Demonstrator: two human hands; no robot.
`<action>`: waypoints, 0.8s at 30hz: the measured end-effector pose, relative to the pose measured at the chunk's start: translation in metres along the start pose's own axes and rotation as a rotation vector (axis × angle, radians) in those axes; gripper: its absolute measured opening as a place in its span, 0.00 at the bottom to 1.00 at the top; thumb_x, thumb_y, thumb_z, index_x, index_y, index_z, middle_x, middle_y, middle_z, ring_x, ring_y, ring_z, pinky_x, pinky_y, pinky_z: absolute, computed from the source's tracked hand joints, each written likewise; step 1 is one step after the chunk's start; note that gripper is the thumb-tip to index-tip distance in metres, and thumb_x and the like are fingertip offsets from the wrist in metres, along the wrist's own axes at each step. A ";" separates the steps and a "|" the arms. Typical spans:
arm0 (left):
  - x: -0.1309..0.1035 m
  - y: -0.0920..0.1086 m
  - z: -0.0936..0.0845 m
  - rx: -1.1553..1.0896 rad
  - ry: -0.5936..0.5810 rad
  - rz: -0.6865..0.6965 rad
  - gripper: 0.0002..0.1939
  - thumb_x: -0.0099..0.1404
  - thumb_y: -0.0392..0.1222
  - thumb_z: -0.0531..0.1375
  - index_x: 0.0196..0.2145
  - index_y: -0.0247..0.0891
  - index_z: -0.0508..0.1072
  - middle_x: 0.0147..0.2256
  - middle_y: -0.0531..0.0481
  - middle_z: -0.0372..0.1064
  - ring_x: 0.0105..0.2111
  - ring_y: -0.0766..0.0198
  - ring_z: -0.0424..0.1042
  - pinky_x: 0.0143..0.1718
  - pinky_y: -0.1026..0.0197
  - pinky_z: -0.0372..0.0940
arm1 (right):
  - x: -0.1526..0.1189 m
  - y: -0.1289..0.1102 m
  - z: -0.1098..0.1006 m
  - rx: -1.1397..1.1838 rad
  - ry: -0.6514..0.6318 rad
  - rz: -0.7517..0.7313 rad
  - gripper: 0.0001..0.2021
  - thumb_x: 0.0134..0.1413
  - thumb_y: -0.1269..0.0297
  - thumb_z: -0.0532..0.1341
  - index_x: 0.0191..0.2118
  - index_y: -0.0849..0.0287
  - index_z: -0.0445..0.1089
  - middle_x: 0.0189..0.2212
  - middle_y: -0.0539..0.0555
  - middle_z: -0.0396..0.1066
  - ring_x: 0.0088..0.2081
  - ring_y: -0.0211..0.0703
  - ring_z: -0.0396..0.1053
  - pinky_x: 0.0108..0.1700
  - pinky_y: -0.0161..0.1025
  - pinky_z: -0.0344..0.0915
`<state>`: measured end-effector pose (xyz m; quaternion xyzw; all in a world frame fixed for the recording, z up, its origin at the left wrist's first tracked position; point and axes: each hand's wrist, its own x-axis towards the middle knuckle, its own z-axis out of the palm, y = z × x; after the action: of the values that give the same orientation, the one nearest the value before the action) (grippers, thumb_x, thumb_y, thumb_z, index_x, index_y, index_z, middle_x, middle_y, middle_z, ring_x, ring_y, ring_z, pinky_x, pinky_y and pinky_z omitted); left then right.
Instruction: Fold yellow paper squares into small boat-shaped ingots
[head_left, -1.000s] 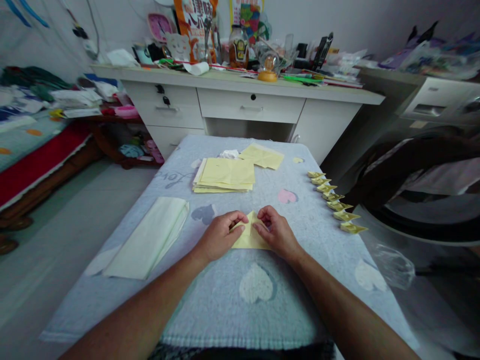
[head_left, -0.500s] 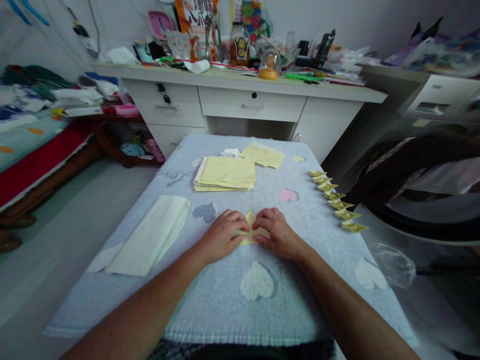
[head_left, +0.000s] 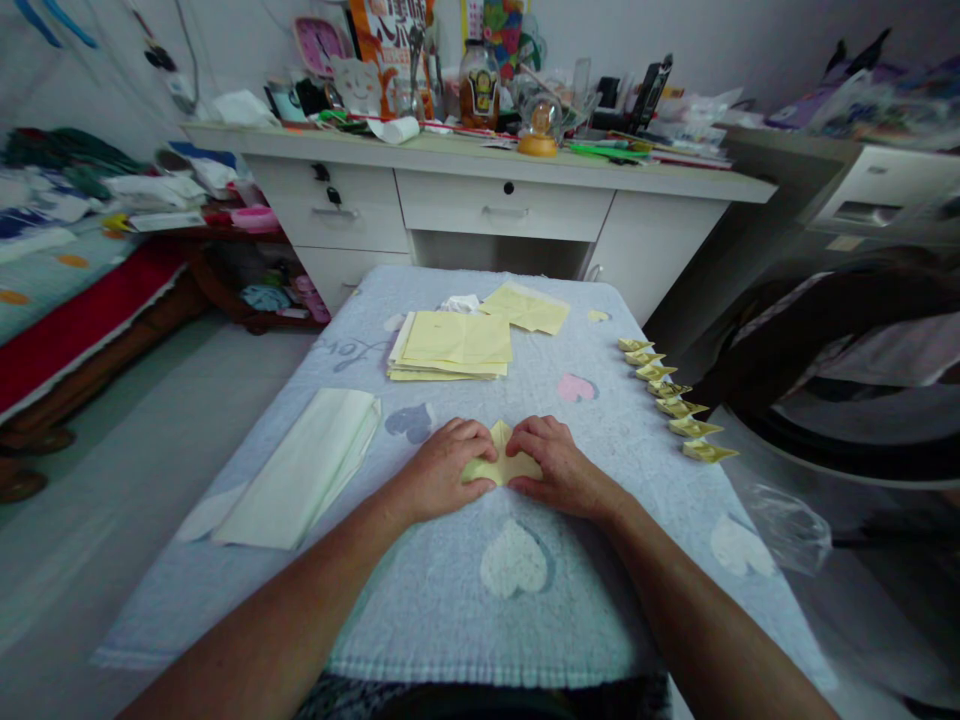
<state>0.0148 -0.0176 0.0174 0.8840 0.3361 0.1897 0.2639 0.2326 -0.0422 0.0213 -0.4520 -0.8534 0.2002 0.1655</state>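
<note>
Between my two hands a small folded sheet of yellow paper (head_left: 501, 466) lies on the cloth, its pointed top facing away from me. My left hand (head_left: 454, 466) pinches its left side, with the thumb at the near edge. On the right side my right hand (head_left: 553, 464) grips it the same way, fingers curled above and thumb below. Parts of the paper are hidden under the fingers. Beyond the hands sits a stack of yellow paper sheets (head_left: 457, 340), with more loose yellow paper (head_left: 529, 307) behind it.
Several small folded paper boats (head_left: 679, 408) line the table's right edge. A folded pale sheet (head_left: 304, 470) lies at the left, and a crumpled white tissue (head_left: 460, 304) at the back. Past the cloth-covered table (head_left: 517, 640) stands a cluttered white desk (head_left: 502, 210); a washing machine (head_left: 877, 210) is at right.
The paper's near edge has changed from flat to drawn in at the middle, between my thumbs. Both thumbs have moved slightly closer together along it; the hands otherwise stay in place.
</note>
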 end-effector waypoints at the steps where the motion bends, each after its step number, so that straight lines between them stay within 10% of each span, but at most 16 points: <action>1: 0.000 0.000 0.000 -0.002 0.004 0.006 0.13 0.53 0.37 0.65 0.38 0.40 0.72 0.41 0.48 0.66 0.44 0.55 0.63 0.47 0.54 0.58 | 0.000 -0.001 0.000 -0.003 0.002 0.002 0.14 0.49 0.63 0.66 0.42 0.56 0.68 0.43 0.56 0.64 0.44 0.48 0.58 0.46 0.44 0.53; 17: -0.003 -0.005 -0.003 0.118 -0.036 -0.127 0.07 0.63 0.35 0.52 0.29 0.39 0.69 0.28 0.51 0.66 0.32 0.61 0.66 0.34 0.60 0.57 | 0.000 -0.001 0.003 -0.012 0.014 0.021 0.18 0.44 0.63 0.69 0.43 0.56 0.67 0.44 0.55 0.64 0.44 0.48 0.57 0.47 0.45 0.53; 24: -0.004 0.002 -0.004 0.114 0.014 -0.009 0.09 0.59 0.37 0.59 0.39 0.40 0.72 0.41 0.48 0.67 0.44 0.56 0.63 0.47 0.54 0.58 | 0.000 -0.001 0.004 -0.015 0.010 0.020 0.16 0.47 0.62 0.67 0.43 0.56 0.67 0.43 0.55 0.64 0.44 0.48 0.57 0.47 0.45 0.53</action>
<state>0.0105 -0.0204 0.0209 0.8947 0.3522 0.1752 0.2116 0.2298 -0.0434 0.0188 -0.4627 -0.8494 0.1931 0.1645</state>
